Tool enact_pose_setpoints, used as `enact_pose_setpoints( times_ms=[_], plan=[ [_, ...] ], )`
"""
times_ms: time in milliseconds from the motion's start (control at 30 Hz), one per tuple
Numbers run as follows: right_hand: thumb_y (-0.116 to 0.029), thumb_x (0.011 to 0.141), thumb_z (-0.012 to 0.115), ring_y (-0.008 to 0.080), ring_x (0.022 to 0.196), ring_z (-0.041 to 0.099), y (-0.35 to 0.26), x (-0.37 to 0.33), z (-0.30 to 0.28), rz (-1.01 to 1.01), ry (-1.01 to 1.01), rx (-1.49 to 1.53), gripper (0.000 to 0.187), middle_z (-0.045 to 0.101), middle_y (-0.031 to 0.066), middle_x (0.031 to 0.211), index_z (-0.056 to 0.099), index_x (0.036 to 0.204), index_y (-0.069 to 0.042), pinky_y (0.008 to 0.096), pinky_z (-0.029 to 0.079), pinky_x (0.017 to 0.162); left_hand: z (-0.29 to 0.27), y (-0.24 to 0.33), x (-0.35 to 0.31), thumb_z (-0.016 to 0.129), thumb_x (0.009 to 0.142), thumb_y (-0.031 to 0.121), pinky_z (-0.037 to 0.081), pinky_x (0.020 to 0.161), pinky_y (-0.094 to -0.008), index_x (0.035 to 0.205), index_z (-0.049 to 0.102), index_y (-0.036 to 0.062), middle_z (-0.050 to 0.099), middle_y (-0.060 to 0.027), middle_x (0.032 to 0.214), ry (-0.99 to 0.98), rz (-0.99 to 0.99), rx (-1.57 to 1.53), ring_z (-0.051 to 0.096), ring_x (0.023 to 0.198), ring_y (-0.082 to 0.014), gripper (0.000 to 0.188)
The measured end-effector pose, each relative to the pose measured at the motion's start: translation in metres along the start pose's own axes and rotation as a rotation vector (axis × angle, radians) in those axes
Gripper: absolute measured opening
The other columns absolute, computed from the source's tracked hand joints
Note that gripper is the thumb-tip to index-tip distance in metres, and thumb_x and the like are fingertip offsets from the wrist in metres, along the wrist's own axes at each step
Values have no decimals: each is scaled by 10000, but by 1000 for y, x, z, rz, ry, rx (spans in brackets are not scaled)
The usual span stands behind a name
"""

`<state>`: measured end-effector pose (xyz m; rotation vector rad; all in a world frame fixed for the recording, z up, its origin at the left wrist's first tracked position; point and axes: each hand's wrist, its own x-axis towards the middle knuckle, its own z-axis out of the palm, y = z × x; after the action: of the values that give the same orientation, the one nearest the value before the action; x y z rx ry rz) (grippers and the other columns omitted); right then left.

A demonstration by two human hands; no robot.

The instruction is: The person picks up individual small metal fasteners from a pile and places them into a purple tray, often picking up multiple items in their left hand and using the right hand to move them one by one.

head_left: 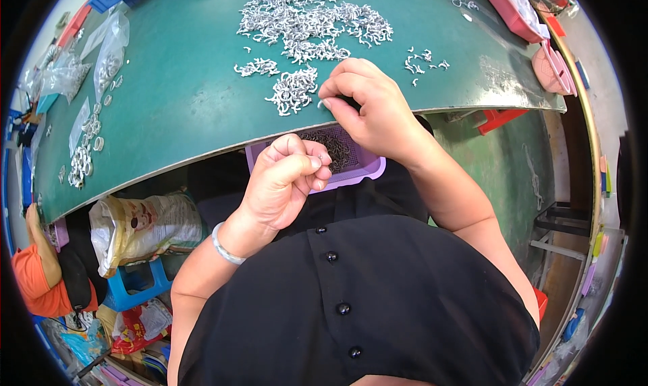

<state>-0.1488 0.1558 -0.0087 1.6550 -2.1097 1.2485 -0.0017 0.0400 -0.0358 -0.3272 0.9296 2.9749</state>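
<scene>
Over the table's near edge, my right hand [372,106] is closed in a pinch on a small white curved piece [320,104]. Just left of it lies a small heap of similar white and grey curved pieces [293,92] on the green tabletop [175,96]. My left hand [278,178] is closed, thumb against the fingers, above a purple plastic basket [361,175]. Whatever sits at its fingertips is too small to make out. Inside the basket lie many small dark pieces [339,150], partly hidden by both hands.
A large heap of curved pieces [297,15] spreads at the far middle. White rings [82,160] and plastic bags [111,55] lie at the left. Pink baskets [553,69] stand at the far right. A co-worker in an orange sleeve [40,281] sits at the lower left, near a sack [148,227].
</scene>
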Motion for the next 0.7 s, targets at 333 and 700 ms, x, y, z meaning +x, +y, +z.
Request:
enact_pose_setpoints(
  times_ms=[333,700],
  plan=[
    [84,739,582,190,752,617,-6,-6,-11,5,-137,336,176,618,90,840,569,895,3,274,481,683,7,0,0,471,801,-24,460,611,-268,928,535,46,583,-94,851,33,-38,71,570,703,-153,158],
    [88,713,601,189,763,643,-11,-12,-8,35,-149,536,540,654,55,826,480,1214,-74,291,509,707,7,0,-1,548,918,202,457,586,-246,972,582,43,604,-45,807,96,26,58,573,677,-118,171]
  ],
)
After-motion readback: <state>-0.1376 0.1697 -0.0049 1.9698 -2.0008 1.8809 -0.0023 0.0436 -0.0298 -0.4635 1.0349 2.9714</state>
